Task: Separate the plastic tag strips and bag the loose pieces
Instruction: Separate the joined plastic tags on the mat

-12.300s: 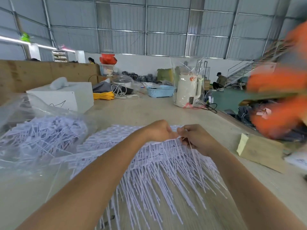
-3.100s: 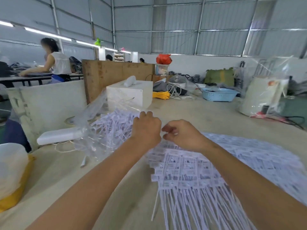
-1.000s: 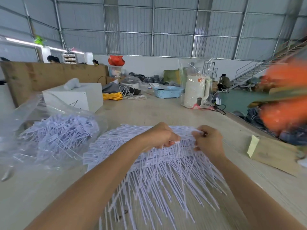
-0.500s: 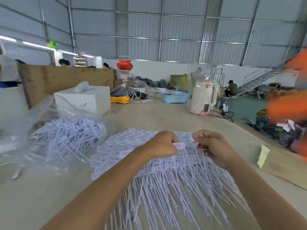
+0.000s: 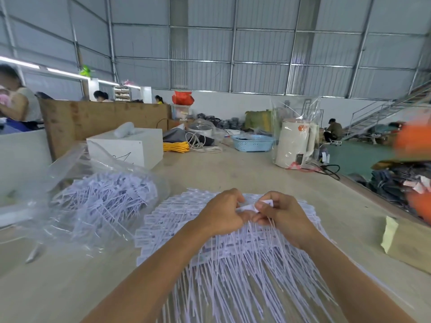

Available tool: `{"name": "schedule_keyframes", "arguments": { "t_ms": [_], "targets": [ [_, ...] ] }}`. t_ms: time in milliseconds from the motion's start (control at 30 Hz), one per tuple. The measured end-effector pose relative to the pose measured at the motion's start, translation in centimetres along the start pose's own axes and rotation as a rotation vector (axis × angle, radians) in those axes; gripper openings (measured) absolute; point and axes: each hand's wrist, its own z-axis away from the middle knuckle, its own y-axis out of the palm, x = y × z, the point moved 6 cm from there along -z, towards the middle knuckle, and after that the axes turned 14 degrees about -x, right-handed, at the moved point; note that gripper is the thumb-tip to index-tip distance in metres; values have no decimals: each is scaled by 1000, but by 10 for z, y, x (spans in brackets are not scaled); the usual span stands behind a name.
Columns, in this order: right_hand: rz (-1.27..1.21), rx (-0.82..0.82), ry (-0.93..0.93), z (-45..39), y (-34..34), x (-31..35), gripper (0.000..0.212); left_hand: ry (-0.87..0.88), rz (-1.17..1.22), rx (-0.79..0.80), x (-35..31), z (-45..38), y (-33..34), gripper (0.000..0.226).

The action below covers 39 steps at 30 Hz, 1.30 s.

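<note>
A big fan-shaped heap of white plastic tag strips [image 5: 233,264] lies on the table before me, flat label ends towards the far side and thin tails towards me. My left hand [image 5: 224,213] and my right hand [image 5: 282,213] meet over its far edge. Both pinch the label end of one tag strip [image 5: 256,206] between them, fingers curled. To the left lies a clear plastic bag [image 5: 77,183], its mouth open, holding a pile of loose tag pieces [image 5: 105,199].
A white box [image 5: 130,148] stands behind the bag. A brown envelope with a yellow flap [image 5: 405,243] lies at the right table edge. Farther back are a blue basket [image 5: 253,143], a bagged white kettle [image 5: 295,145] and yellow cord [image 5: 176,146]. A person sits at far left.
My hands have drawn closer together at the heap's far edge, and the pinched label end now stands up between them. My view has swung slightly left.
</note>
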Motion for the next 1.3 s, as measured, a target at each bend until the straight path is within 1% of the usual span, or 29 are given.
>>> {"name": "schedule_keyframes", "arguments": {
  "t_ms": [67, 133, 167, 233, 267, 367, 467, 500, 567, 633, 700, 767, 800, 833, 900, 933, 1000, 1033, 1100, 1167, 1233, 1300],
  "targets": [
    [-1, -30, -30, -3, -2, 1, 11, -21, -55, 21, 7, -2, 2, 34],
    [25, -45, -48, -4, -3, 4, 9, -58, 59, 35, 10, -3, 3, 35],
    [36, -48, -51, -5, -2, 5, 13, -74, 126, 30, 10, -4, 2, 34],
    [54, -50, -48, -6, -1, 6, 22, -70, 151, -13, 9, -6, 0, 30],
    [70, -42, -47, -6, 0, 6, 22, -68, 139, -42, 8, -8, -1, 30],
    [194, 31, -71, -6, 4, 7, 14, -71, 116, -98, 9, -9, 1, 35],
    [333, 30, -114, -7, 5, 7, 7, -81, 124, -70, 9, -9, 5, 37],
    [362, 11, -127, -7, 5, 8, 6, -99, 154, -56, 8, -10, 5, 38],
    [375, -30, -159, -7, 5, 9, 14, -156, 254, -39, 5, -14, 3, 42],
    [352, -71, -196, -8, 5, 11, 20, -220, 362, -6, 3, -17, 1, 36],
    [425, -112, -331, -7, 5, 17, 22, -269, 442, 27, 1, -18, -1, 27],
    [542, -122, -506, -4, 7, 26, 21, -297, 487, 38, 0, -19, -3, 29],
    [563, -115, -548, -4, 8, 29, 23, -299, 498, 40, -1, -20, -4, 30],
    [545, -112, -547, -5, 9, 29, 24, -298, 503, 45, -2, -20, -5, 31],
    [533, -157, -477, -12, 4, 26, 22, -286, 492, 76, -3, -21, -7, 33],
    [519, -211, -403, -18, -3, 23, 19, -268, 474, 102, -3, -20, -7, 34],
    [364, -289, -195, -29, -22, 13, 10, -205, 400, 133, -4, -19, -6, 33],
    [269, -287, -107, -32, -28, 11, 6, -158, 341, 131, -4, -20, -6, 33],
    [113, -239, 8, -35, -33, 9, 6, -53, 184, 108, -2, -22, -6, 33],
    [-12, -173, 80, -36, -26, 9, 7, 10, 41, 93, 1, -25, -5, 29],
    [-29, -90, 122, -35, -15, 8, 8, 28, -49, 114, 5, -27, -3, 18],
    [27, -37, 135, -32, -6, 4, 9, 44, -106, 160, 6, -27, 2, 8]
  ]
}}
